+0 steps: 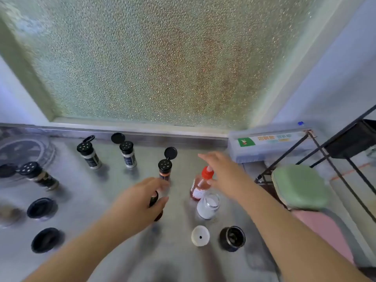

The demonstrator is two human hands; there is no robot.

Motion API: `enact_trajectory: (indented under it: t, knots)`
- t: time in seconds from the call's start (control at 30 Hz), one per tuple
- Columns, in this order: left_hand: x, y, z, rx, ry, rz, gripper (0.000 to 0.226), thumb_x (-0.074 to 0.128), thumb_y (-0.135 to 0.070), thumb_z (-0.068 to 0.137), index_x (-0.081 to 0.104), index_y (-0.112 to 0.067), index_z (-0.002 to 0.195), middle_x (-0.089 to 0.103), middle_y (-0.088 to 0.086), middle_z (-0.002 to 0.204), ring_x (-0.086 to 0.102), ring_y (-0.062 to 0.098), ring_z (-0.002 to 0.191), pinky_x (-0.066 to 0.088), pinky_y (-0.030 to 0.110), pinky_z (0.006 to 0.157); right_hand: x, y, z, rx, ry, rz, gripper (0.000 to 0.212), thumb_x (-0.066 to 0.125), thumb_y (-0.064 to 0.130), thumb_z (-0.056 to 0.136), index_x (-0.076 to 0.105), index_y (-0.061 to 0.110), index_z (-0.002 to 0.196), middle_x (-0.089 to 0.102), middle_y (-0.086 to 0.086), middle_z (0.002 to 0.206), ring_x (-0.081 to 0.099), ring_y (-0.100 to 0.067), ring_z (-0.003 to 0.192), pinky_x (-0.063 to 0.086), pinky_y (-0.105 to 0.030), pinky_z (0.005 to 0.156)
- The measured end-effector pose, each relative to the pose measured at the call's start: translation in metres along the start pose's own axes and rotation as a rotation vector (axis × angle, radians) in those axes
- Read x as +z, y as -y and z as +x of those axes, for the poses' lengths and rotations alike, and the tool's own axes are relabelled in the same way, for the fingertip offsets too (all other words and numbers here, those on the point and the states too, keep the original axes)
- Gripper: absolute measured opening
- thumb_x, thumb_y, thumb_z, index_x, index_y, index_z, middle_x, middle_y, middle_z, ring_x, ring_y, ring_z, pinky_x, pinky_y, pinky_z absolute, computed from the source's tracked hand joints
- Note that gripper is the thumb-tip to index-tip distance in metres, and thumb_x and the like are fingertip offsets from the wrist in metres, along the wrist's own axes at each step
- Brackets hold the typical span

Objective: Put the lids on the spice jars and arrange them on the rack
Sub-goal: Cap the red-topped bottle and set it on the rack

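Note:
Several spice jars with black flip lids open stand on the steel counter (114,190): one at the far left (38,176), two at the back (89,153) (128,153) and one in the middle (165,168). My left hand (140,202) grips a dark jar (155,200), mostly hidden under my fingers. My right hand (223,174) hovers with fingers spread beside a red-capped bottle (201,184). An open glass jar of white powder (208,205) stands in front of that bottle. A white lid (200,235) and a black lid (232,238) lie near the front.
Two black lids (41,208) (47,239) lie at the front left. A black wire rack (317,159) stands at the right, with a green sponge (299,188) by it. A plastic box (268,142) sits against the frosted window (154,62).

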State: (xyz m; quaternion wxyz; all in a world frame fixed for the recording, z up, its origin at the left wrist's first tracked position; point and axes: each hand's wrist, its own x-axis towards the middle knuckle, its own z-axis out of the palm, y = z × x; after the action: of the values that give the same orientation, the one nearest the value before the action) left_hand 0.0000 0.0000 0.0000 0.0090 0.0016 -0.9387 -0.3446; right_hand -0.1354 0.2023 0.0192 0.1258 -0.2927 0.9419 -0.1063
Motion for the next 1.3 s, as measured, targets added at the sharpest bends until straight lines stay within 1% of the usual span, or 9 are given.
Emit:
enact_trajectory:
  t: [0.2,0.37,0.5,0.77,0.87,0.97,1.07,1.17,1.3]
  knots:
    - [-0.006,0.005,0.002,-0.024,-0.105,-0.012,0.022,0.057,-0.033,0.083,0.055,-0.033,0.105,0.044,-0.036,0.087,0.053,-0.007,0.076,0.038,0.008,0.068,0.011,0.004,0.046,0.024,0.246,-0.240,0.031,0.063,0.013,0.077,0.061,0.013,0.108,0.064,-0.010,0.110,0.059,-0.028,0.100,0.047,-0.032,0.080]
    - [-0.006,0.010,0.001,-0.052,-0.120,0.004,0.025,0.058,-0.029,0.084,0.055,-0.033,0.108,0.052,-0.024,0.093,0.057,0.002,0.081,0.040,0.013,0.069,0.013,0.005,0.047,0.037,0.236,-0.204,0.021,0.062,0.013,0.080,0.065,0.013,0.100,0.063,-0.010,0.107,0.061,-0.027,0.094,0.043,-0.027,0.071]
    - [-0.009,0.000,0.008,-0.064,-0.086,-0.019,0.032,0.057,-0.028,0.084,0.049,-0.034,0.114,0.049,-0.027,0.099,0.058,0.006,0.090,0.045,0.018,0.075,-0.027,0.019,0.038,-0.037,0.107,-0.184,0.025,0.066,0.019,0.078,0.065,0.019,0.103,0.062,-0.004,0.109,0.058,-0.023,0.102,0.044,-0.030,0.083]
    - [-0.048,-0.035,0.031,0.155,-0.182,-0.099,0.084,0.059,-0.062,0.058,0.031,-0.032,0.132,0.041,-0.022,0.126,0.041,0.000,0.115,0.034,0.018,0.095,-0.127,0.099,-0.018,-0.178,-0.051,0.160,0.029,0.080,0.031,0.067,0.068,0.036,0.093,0.069,0.009,0.090,0.062,-0.006,0.082,0.048,-0.020,0.077]
    - [-0.071,-0.033,0.023,0.123,-0.178,-0.115,0.074,0.068,-0.056,0.060,0.037,-0.035,0.124,0.057,-0.014,0.112,0.054,0.005,0.101,0.042,0.018,0.083,-0.125,0.122,-0.023,-0.198,-0.041,0.236,0.038,0.081,0.035,0.065,0.064,0.045,0.098,0.068,0.013,0.097,0.062,0.000,0.087,0.050,-0.022,0.084]
    - [-0.092,-0.020,0.008,0.116,-0.155,-0.084,0.067,0.075,-0.042,0.066,0.039,-0.036,0.122,0.052,-0.024,0.101,0.050,-0.011,0.083,0.037,0.001,0.070,-0.116,0.139,-0.018,-0.226,-0.005,0.287,0.066,0.082,0.036,0.064,0.051,0.052,0.120,0.056,0.034,0.104,0.052,0.017,0.089,0.042,-0.012,0.083]
    - [-0.114,-0.002,-0.004,0.093,-0.146,0.003,0.071,0.074,-0.044,0.066,0.037,-0.033,0.125,0.051,-0.024,0.100,0.048,-0.013,0.077,0.037,0.004,0.069,-0.113,0.158,-0.014,-0.258,0.065,0.304,0.088,0.084,0.035,0.061,0.033,0.060,0.128,0.045,0.036,0.124,0.054,0.012,0.099,0.043,-0.016,0.091]
    - [-0.139,0.014,-0.016,0.010,-0.155,0.065,0.074,0.073,-0.046,0.066,0.029,-0.029,0.124,0.059,-0.009,0.112,0.059,0.011,0.092,0.048,0.028,0.081,-0.115,0.177,-0.010,-0.296,0.009,0.299,0.062,0.081,0.023,0.068,0.052,0.050,0.116,0.059,0.026,0.109,0.062,0.004,0.094,0.050,-0.017,0.089]
    - [-0.171,0.025,-0.029,-0.006,-0.137,0.186,0.068,0.073,-0.043,0.068,0.036,-0.025,0.122,0.060,-0.003,0.112,0.057,0.016,0.096,0.043,0.026,0.076,-0.111,0.205,0.000,-0.338,-0.030,0.202,0.032,0.073,0.020,0.076,0.063,0.033,0.104,0.068,0.013,0.089,0.065,-0.006,0.090,0.051,-0.028,0.086]
